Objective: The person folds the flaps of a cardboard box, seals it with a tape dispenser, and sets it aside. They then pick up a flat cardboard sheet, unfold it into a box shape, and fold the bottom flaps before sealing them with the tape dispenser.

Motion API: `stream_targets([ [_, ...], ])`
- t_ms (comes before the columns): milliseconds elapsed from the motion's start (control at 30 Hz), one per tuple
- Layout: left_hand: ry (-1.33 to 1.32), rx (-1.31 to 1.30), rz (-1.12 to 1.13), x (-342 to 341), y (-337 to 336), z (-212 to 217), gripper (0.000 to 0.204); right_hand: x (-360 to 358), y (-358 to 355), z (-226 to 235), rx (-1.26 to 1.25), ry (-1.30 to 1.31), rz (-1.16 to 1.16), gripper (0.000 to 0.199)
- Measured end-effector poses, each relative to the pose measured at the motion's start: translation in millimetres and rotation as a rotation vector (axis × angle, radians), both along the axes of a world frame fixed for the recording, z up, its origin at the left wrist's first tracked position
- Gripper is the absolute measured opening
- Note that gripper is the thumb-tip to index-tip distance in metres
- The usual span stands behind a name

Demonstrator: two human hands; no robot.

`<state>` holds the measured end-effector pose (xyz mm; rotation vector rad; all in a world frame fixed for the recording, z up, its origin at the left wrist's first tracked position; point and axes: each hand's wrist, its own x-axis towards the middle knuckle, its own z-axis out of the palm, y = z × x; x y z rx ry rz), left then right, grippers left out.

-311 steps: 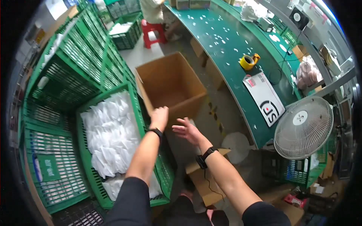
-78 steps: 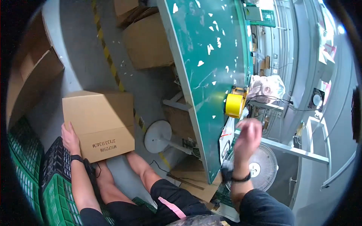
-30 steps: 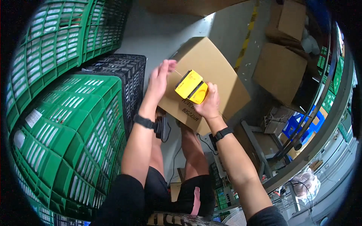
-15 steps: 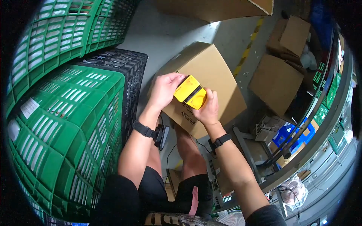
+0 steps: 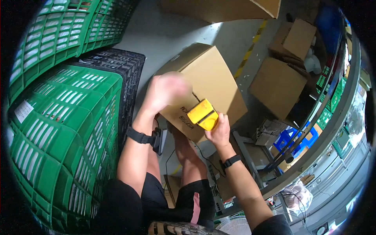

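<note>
My right hand grips a yellow block-shaped tool with a dark band across its middle; its exact kind I cannot make out. A thin dark strip sticks up from the tool's upper end. Behind and below it stands a closed cardboard box, tilted in view, with dark print on its near side. Over the left part of this box is my left hand, apart from the tool. Blur smears its fingers, so their state is hidden. Both wrists wear black bands.
Green slatted crates fill the left, beside a black crate. Another carton stands at the far edge. Cardboard boxes, a blue plastic stool and a metal-framed bench line the right. Cables hang near my legs.
My left hand has come off the yellow tool and moved up and left of it. My right hand has lowered the tool slightly. The whole view has shifted a little left.
</note>
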<state>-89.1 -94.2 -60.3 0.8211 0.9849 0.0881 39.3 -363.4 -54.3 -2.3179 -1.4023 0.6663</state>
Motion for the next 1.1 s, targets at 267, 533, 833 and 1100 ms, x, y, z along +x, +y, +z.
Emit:
stream_targets([
  [267, 0.013, 0.053, -0.148, 5.1, -8.9, 0.6, 0.015, 7.9, -21.3, -9.1, -0.065, 0.015, -0.033, 0.072],
  [533, 0.152, 0.122, 0.001, -2.3, 2.5, -21.4, 0.012, -12.9, 39.8, 9.5, -0.199, -0.012, -0.020, 0.081],
  [833, 0.043, -0.015, -0.006, -6.3, 22.5, -16.6, 0.010, -2.3, 9.5, 2.3, -0.189, 0.089, -0.001, 0.087],
  [1100, 0.080, -0.039, -0.016, -4.0, 35.9, -5.3, 0.010, 4.9, -29.2, 9.4, -0.156, 0.075, 0.009, 0.091],
])
